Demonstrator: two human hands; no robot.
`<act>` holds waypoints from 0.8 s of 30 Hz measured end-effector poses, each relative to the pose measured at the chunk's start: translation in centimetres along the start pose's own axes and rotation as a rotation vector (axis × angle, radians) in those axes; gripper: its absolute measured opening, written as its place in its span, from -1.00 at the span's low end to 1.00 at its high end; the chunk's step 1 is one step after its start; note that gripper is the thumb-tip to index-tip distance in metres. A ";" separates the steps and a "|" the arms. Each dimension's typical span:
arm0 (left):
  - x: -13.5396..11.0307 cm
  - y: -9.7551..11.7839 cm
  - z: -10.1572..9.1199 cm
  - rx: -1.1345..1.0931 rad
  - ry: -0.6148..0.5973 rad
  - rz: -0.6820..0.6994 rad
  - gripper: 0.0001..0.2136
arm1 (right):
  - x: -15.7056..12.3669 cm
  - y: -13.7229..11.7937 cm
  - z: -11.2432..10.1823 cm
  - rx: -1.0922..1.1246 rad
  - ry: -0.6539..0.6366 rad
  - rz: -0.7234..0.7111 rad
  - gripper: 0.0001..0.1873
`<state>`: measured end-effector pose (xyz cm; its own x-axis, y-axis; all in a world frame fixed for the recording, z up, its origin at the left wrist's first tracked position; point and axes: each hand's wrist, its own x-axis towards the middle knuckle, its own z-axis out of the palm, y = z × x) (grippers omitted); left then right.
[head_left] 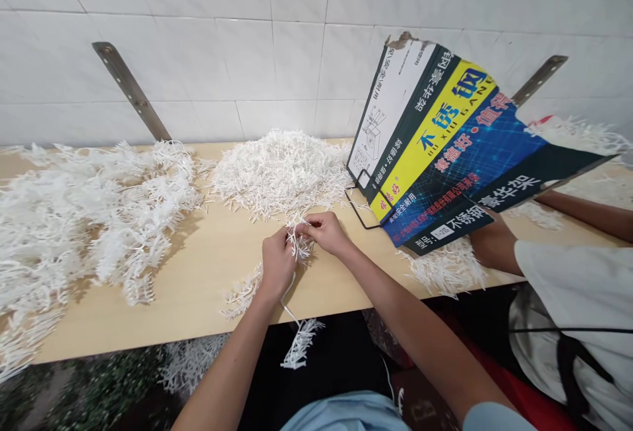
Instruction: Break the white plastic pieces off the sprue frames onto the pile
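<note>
Close together over the middle of the table, my left hand (278,261) and my right hand (326,232) both pinch a white frilly plastic strand (301,246). Fingers on both hands are closed, and their tips partly hide the strand. A thin white stem runs down from my left hand, and its frilly end (301,344) hangs past the table's front edge. Just behind my hands rises a heap of small white branching pieces (281,171). Beside my left wrist lies a smaller cluster of white pieces (242,292).
A large pile of white frilly strands (93,213) covers the table's left side. A printed cardboard sheet (440,147) leans in a black wire stand (363,210) on the right. Behind it, another person's arms (494,246) reach over the table (208,286). Metal brackets (131,91) stand against the tiled wall.
</note>
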<state>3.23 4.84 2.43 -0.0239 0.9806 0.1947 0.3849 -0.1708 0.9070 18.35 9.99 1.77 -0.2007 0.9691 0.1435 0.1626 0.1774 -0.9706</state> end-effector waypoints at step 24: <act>-1.1 -0.6 -0.2 -0.080 0.046 0.033 -0.52 | -1.2 -0.5 0.0 -0.301 0.101 -0.426 -0.77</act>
<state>2.87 3.89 1.71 -0.0551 0.9692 0.2401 0.3116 -0.2118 0.9263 18.51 8.75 2.08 -0.2173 0.8097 0.5452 0.3600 0.5856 -0.7263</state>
